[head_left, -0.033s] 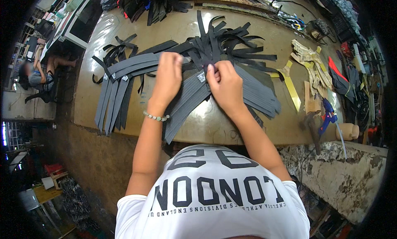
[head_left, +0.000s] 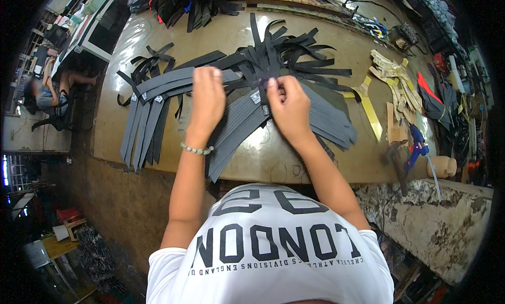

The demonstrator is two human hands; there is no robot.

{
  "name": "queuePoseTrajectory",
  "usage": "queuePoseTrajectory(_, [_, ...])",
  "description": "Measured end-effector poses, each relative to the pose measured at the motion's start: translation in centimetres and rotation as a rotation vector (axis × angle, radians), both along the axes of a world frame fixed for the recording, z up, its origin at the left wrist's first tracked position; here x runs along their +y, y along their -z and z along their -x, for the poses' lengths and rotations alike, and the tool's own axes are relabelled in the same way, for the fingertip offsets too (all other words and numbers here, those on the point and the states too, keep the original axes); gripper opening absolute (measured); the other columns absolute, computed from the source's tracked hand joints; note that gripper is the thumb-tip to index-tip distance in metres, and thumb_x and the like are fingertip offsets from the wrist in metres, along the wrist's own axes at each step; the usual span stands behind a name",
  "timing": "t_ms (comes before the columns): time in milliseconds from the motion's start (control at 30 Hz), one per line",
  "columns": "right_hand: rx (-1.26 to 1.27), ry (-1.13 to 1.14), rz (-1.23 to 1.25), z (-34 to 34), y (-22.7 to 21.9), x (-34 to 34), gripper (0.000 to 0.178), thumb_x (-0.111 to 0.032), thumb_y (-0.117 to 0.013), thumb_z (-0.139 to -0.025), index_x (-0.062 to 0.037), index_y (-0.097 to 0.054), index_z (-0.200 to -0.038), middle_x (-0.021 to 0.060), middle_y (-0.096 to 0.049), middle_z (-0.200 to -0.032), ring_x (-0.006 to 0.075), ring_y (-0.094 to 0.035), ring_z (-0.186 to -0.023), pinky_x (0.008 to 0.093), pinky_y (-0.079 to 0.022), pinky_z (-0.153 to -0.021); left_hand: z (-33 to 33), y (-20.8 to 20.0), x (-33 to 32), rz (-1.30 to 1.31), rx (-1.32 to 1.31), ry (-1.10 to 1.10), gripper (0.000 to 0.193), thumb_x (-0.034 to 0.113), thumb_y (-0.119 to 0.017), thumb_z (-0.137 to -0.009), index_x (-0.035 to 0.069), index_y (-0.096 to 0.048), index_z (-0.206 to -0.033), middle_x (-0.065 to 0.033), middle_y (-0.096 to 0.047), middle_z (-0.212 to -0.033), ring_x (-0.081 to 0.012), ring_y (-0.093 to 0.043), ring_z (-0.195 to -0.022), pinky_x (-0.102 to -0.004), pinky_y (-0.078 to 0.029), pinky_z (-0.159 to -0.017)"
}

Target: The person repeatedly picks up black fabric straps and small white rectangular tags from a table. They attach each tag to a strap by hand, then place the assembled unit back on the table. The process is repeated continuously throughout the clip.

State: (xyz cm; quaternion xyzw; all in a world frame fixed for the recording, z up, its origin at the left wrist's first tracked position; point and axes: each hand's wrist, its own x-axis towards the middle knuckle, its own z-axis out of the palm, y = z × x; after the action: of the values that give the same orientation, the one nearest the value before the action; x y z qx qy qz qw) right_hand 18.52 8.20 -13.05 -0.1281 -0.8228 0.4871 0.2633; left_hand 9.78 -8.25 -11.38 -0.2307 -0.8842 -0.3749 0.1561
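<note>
A pile of grey ribbed fabric straps [head_left: 239,128] lies fanned on the table before me, with small white labels [head_left: 256,97] on it. Black webbing strips [head_left: 271,54] spread out from its far end. My right hand [head_left: 292,108] is closed at the middle of the pile, thumb and forefinger pinching at a black strap end there. My left hand [head_left: 207,101] is over the inner end of a second group of grey straps [head_left: 171,82]; motion smears its fingers, so whether it holds anything is unclear. More grey straps [head_left: 329,120] fan out beyond my right hand.
Yellow strips [head_left: 372,114] and cream pieces [head_left: 400,83] lie at the right. A blue-handled tool [head_left: 417,146] is near the right edge, beside a beige roll [head_left: 444,167]. More black strips [head_left: 202,9] sit at the far side. A person [head_left: 50,93] sits at the far left.
My left hand has shifted slightly left and nearer to me, away from the pile. My right hand stays at the same spot, its fingers slightly moved.
</note>
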Motion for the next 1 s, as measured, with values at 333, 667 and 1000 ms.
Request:
queuePoseTrajectory(333, [0.076,-0.104,0.701,0.8,0.4,1.7,0.028,-0.027,-0.048,-0.102,0.0012,-0.048,-0.097,0.0116,-0.061,-0.088,0.0154,-0.066,-0.069,0.0267,-0.057,-0.061,-7.1,-3.2,-0.2,0.305,0.031,-0.087,0.026,0.024,-0.062,-0.090,0.005,-0.061,-0.108,-0.0139,-0.059,-0.107,-0.0344,-0.058,-0.099,-0.0431,-0.047,-0.084])
queuePoseTrajectory(667, [0.337,-0.300,0.965,-1.1,-2.3,6.7,0.020,-0.020,-0.053,-0.099,-0.0002,-0.054,-0.095,0.0106,-0.062,-0.091,0.0192,-0.066,-0.079,0.0297,-0.058,-0.071,-5.0,-3.6,1.3,0.183,-0.145,0.301,0.026,0.012,-0.068,-0.083,-0.002,-0.065,-0.105,-0.0148,-0.062,-0.089,-0.0342,-0.058,-0.086,-0.0401,-0.048,-0.079])
queuePoseTrajectory(1000, [0.035,-0.334,0.763,0.9,-0.1,2.3,0.022,-0.019,-0.055,-0.098,0.0025,-0.054,-0.097,0.0148,-0.063,-0.098,0.0187,-0.066,-0.087,0.0314,-0.058,-0.078,-2.3,-0.1,0.6,-0.263,-0.709,0.276,0.032,0.020,-0.067,-0.090,-0.008,-0.067,-0.107,-0.0025,-0.068,-0.081,-0.0055,-0.056,-0.073,-0.0215,-0.047,-0.068])
